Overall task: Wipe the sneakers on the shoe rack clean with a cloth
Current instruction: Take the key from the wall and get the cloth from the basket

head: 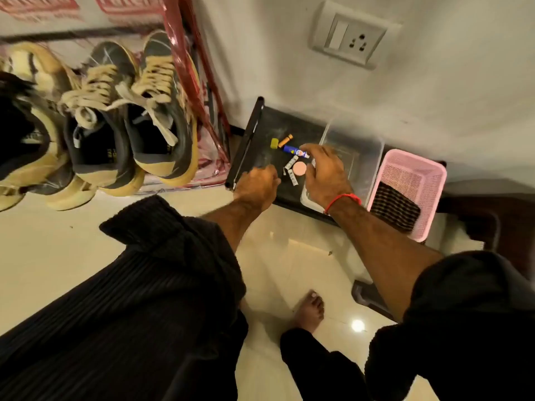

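Observation:
Grey and tan sneakers (pixel 162 111) with cream laces stand in a row on the red shoe rack (pixel 185 39) at the left, and a second one (pixel 98 120) is beside the first. A dark patterned cloth (pixel 395 206) lies folded in a pink basket (pixel 417 175) at the right. Both hands are over a low black stand (pixel 260 131), away from the sneakers. My left hand (pixel 256 183) is blurred, fingers curled under, at the stand's near left corner. My right hand (pixel 324 169) arches over small items, fingertips at a blue tube (pixel 292 150).
On the stand lie a yellow cap (pixel 274 143), an orange stick (pixel 285 139), a pink disc (pixel 299 169) and white strips. A clear plastic tub (pixel 356 149) sits under my right hand. A wall socket (pixel 353 36) is above, and my bare foot (pixel 309 311) is on the glossy tile floor.

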